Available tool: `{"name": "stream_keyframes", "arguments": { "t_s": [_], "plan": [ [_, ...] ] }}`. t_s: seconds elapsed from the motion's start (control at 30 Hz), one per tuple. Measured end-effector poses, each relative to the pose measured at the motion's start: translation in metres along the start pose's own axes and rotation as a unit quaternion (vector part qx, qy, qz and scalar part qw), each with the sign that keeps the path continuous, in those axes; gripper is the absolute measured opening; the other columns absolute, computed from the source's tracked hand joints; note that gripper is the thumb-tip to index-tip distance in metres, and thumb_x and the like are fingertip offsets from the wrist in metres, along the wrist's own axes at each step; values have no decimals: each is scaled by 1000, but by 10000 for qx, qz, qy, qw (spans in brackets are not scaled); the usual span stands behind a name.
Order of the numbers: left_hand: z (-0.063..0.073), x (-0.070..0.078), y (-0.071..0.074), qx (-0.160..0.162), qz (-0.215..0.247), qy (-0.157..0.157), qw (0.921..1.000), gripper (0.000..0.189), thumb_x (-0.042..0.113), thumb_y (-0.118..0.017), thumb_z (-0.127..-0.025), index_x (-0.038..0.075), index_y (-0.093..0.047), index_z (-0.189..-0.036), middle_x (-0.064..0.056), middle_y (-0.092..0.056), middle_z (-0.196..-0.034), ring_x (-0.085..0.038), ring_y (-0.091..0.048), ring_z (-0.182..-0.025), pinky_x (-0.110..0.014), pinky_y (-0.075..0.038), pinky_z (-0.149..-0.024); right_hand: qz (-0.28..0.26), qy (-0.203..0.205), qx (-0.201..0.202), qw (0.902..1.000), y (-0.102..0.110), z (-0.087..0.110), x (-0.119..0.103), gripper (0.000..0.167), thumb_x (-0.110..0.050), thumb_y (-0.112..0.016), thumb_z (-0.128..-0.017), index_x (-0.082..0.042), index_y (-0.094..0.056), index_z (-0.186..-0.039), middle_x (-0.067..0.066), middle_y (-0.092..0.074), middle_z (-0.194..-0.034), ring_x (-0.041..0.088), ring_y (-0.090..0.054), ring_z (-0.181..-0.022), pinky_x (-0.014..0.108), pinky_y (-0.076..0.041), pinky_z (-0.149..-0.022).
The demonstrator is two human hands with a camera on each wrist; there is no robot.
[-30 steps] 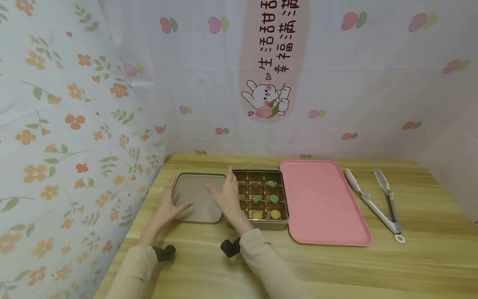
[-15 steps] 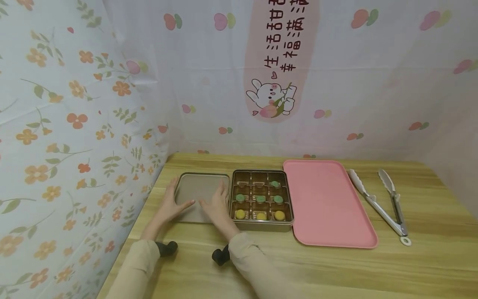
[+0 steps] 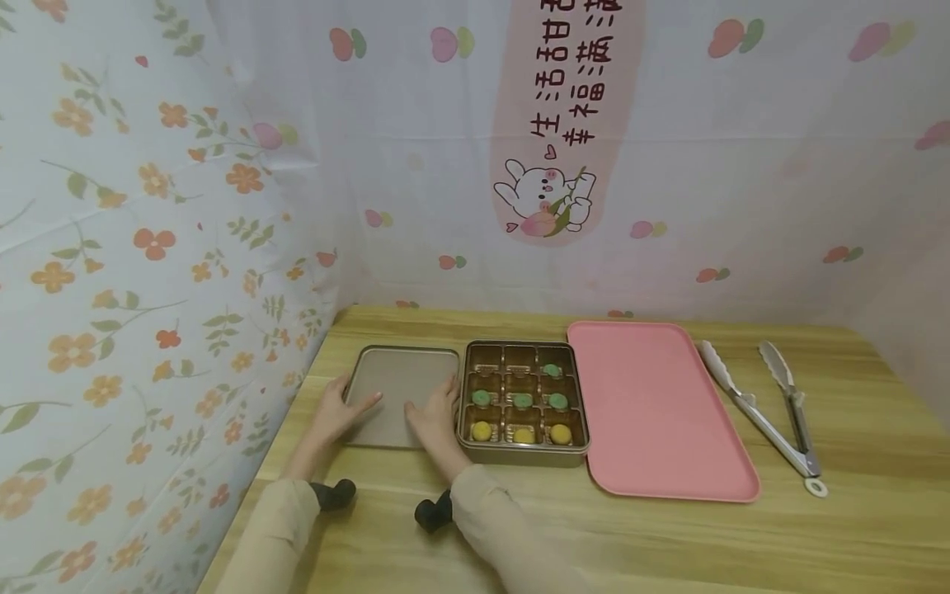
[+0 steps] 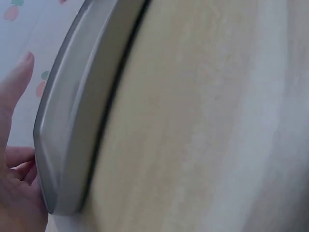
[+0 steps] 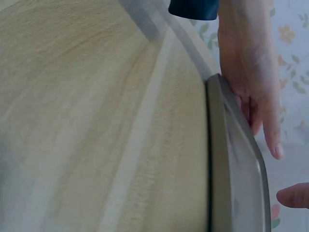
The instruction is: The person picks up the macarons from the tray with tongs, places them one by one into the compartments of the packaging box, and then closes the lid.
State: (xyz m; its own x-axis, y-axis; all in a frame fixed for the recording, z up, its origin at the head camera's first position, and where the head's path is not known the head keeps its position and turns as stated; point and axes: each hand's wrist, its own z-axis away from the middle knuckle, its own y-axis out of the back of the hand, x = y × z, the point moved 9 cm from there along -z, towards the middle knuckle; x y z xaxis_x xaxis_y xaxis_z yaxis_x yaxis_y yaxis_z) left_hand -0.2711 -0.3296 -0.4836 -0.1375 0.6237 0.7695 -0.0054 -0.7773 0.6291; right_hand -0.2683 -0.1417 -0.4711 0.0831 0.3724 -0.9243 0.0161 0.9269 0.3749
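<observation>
A grey metal tin lid (image 3: 404, 375) lies on the table with a hand at either side. My left hand (image 3: 331, 417) touches its left edge, the thumb raised over the lid's top. At the right edge, between lid and box, is my right hand (image 3: 435, 421), its thumb pointing inward over the lid. In the left wrist view, fingers (image 4: 21, 164) bend against the lid's side, apart from the upright thumb. The right wrist view shows the left hand (image 5: 248, 63) across the lid and only the right thumb (image 5: 295, 195); the other right fingers are hidden there.
Right of the lid stands a square tin box (image 3: 523, 454) with a divided insert, holding several small round green and yellow pieces. Beside it lie a pink tray (image 3: 660, 412) and spread metal tongs (image 3: 772, 433). Patterned cloth (image 3: 416, 165) hangs behind and at left.
My right hand has moved left off the box to the lid's right edge. The left hand has moved slightly lower along the left edge. The view has shifted a little; the lid stays put.
</observation>
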Motion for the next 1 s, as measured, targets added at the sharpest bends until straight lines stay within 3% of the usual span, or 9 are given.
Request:
{"name": "stream_keyframes", "arguments": {
  "t_s": [0.07, 0.2, 0.37, 0.57, 0.67, 0.77, 0.83, 1.0],
  "plan": [
    [0, 0, 1, -26, 229, 67, 9997, 77, 45, -56, -87, -10, -31, -136, -31, -33, -139, -45, -34, -127, -53, -31, -107, 2, -59, -12, 10000, 3, 0, -1, 90, -12, -66, -78, 13, -7, -141, 35, -10, -145, 51, -12, -134, 57, -23, -108],
    [6, -8, 4, -105, 1063, 598, 9925, 77, 47, -46, -92, -8, -22, -140, -30, -23, -145, -44, -23, -134, -50, -25, -111, -67, -280, -106, 9995, 6, -1, -2, 90, -15, -65, -80, 9, -5, -143, 34, -9, -146, 50, -10, -135, 58, -23, -109],
    [19, -16, 18, 332, 2070, 1150, 9710, 60, 32, -36, -99, -9, -20, -141, -28, -21, -147, -40, -20, -136, -47, -19, -114, -280, -392, -253, 9985, 8, 2, -9, 89, -18, -64, -80, 5, -6, -144, 33, -14, -146, 48, -14, -135, 58, -22, -108],
    [30, -13, 29, 585, 2792, 1510, 9465, 62, 35, -36, -97, -3, -19, -143, -18, -16, -152, -34, -15, -140, -45, -14, -116, -318, -352, -188, 9987, 18, 6, -27, 84, -20, -65, -80, 0, -15, -145, 31, -22, -145, 46, -18, -135, 58, -24, -108],
    [36, -9, 32, 630, 3181, 1676, 9310, 65, 42, -38, -95, 3, -22, -144, -14, -28, -148, -29, -32, -133, -42, -27, -112, -412, -410, -257, 9980, 24, 7, -35, 82, -19, -65, -81, 3, -16, -143, 29, -25, -145, 44, -24, -134, 54, -27, -108],
    [42, -2, 36, 661, 3482, 1659, 9203, 62, 45, -40, -94, 8, -29, -142, 0, -48, -124, -13, -52, -106, -31, -46, -94, -613, -543, -345, 9960, 32, 6, -41, 78, -19, -63, -83, 5, -19, -142, 26, -28, -144, 40, -29, -133, 49, -31, -108],
    [45, 5, 40, 697, 3579, 1629, 9168, 58, 44, -41, -94, 10, -33, -141, 8, -49, -113, -3, -53, -88, -23, -49, -80, -784, -677, -437, 9937, 38, 6, -42, 75, -20, -61, -84, 6, -20, -142, 25, -29, -144, 38, -31, -132, 48, -32, -108],
    [47, 28, 40, 619, 3449, 1476, 9249, 61, 43, -38, -95, 7, -28, -143, -5, -39, -136, -3, -49, -95, -22, -46, -85, -1082, -773, -523, 9897, 60, 4, -45, 67, -20, -59, -86, 4, -27, -140, 23, -35, -141, 36, -37, -129, 47, -37, -104]
  ]
}}
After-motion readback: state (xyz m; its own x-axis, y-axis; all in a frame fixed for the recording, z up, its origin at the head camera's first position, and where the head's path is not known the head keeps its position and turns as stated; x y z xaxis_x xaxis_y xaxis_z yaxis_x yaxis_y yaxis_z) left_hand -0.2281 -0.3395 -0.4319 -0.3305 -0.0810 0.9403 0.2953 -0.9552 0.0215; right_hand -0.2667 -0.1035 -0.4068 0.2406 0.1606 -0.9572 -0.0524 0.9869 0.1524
